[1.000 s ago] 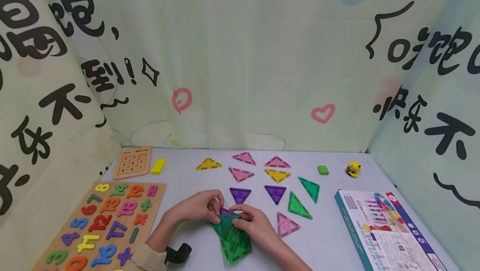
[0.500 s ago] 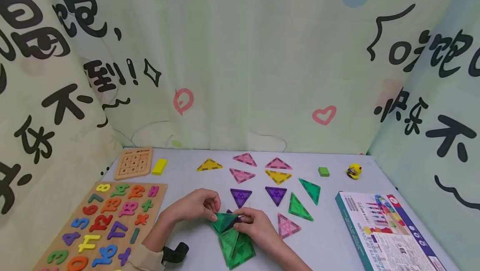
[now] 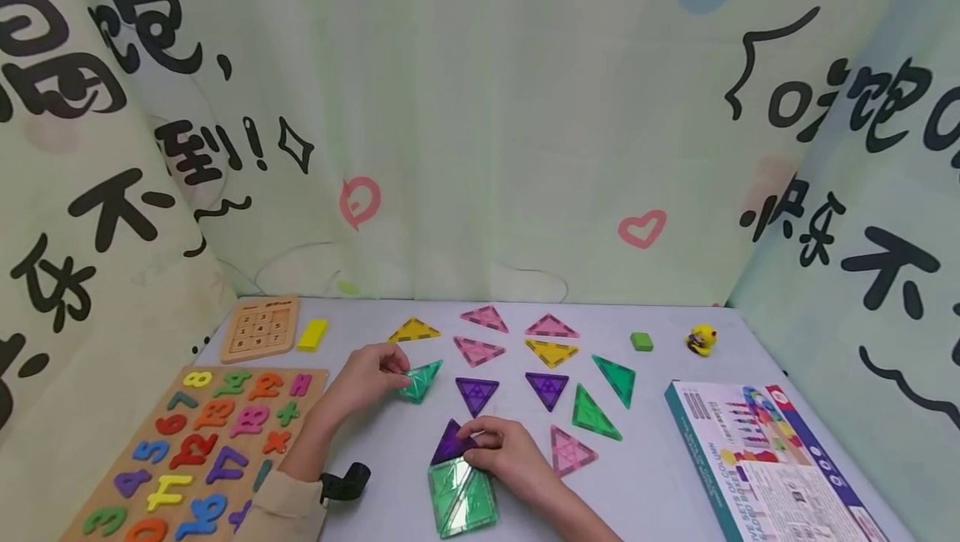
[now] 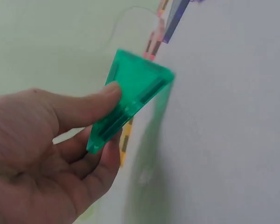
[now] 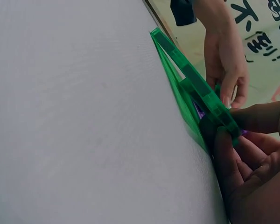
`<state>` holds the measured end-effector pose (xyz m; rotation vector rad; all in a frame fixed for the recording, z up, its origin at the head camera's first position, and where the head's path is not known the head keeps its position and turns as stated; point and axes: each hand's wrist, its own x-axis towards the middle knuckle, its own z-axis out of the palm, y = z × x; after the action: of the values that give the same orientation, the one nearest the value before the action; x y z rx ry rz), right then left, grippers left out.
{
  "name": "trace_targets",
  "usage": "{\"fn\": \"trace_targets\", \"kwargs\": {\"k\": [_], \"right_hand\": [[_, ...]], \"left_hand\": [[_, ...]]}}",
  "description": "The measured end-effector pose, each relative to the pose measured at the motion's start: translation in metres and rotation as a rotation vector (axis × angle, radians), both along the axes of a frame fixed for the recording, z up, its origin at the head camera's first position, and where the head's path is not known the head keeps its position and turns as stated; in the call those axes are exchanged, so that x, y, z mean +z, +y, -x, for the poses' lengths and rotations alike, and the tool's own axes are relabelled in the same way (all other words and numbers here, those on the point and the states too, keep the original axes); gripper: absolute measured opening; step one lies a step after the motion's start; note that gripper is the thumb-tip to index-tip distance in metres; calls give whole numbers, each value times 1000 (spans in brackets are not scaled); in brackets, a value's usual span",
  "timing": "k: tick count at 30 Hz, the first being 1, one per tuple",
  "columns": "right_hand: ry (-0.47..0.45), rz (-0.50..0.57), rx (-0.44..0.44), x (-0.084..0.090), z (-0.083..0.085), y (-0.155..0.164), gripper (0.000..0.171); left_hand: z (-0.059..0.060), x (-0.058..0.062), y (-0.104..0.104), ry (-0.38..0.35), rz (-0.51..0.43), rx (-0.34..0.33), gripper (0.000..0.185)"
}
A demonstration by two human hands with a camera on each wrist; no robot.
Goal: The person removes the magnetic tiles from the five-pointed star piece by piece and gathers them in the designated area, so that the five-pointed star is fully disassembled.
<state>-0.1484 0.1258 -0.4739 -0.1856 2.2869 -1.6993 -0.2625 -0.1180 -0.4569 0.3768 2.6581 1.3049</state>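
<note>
My left hand (image 3: 369,379) pinches a translucent green triangular magnetic tile (image 3: 423,382) above the table. Its thumb presses the flat face of the tile (image 4: 133,77) in the left wrist view. Nearer the front, my right hand (image 3: 508,454) grips the upper corner of a square-shaped stack of green magnetic tiles (image 3: 461,499). A purple triangular tile (image 3: 450,444) stands out above that stack, beside the right fingertips. In the right wrist view, the green tile edge (image 5: 191,77) tilts up from the cloth between thumb and fingers; how the purple tile is held is mostly hidden.
Several pink, yellow, purple and green triangular tiles (image 3: 596,414) lie flat beyond the hands. A letter-and-number board (image 3: 298,450) is at left, with a small wooden board (image 3: 259,330) and yellow block (image 3: 312,335) behind. A box (image 3: 780,459), green block (image 3: 642,342) and toy duck (image 3: 702,340) sit right.
My left hand has moved away up and left, taking the green triangular tile off the purple one. The purple tile is now uncovered. My right hand stays at the green stack.
</note>
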Motion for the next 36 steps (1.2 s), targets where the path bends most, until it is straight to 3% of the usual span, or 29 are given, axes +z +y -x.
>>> {"fn": "trace_targets", "kwargs": {"k": [3, 9, 12, 16, 19, 25, 28, 31, 36], "right_hand": [[9, -14, 2, 1, 0, -1, 26], [-4, -33, -2, 3, -2, -3, 24], [0, -36, 2, 2, -2, -4, 23], [14, -36, 5, 2, -2, -4, 24], [18, -37, 6, 2, -1, -3, 25], [12, -33, 79, 6, 0, 5, 25], [7, 2, 140, 6, 0, 7, 26], [9, 34, 180, 5, 0, 7, 27], [8, 23, 192, 3, 0, 4, 27]], "left_hand": [[11, -4, 5, 46, 52, 56, 11], [24, -11, 15, 118, 140, 78, 9], [23, -12, 17, 154, 178, 101, 8], [10, -5, 20, 176, 194, 109, 9], [-4, 2, 22, 145, 150, 7, 10], [-25, 2, 27, 19, 89, -373, 22], [-29, -1, 29, -51, 81, -501, 25], [-31, -4, 28, -110, 70, -541, 21], [-34, -5, 23, -145, 45, -512, 15]]}}
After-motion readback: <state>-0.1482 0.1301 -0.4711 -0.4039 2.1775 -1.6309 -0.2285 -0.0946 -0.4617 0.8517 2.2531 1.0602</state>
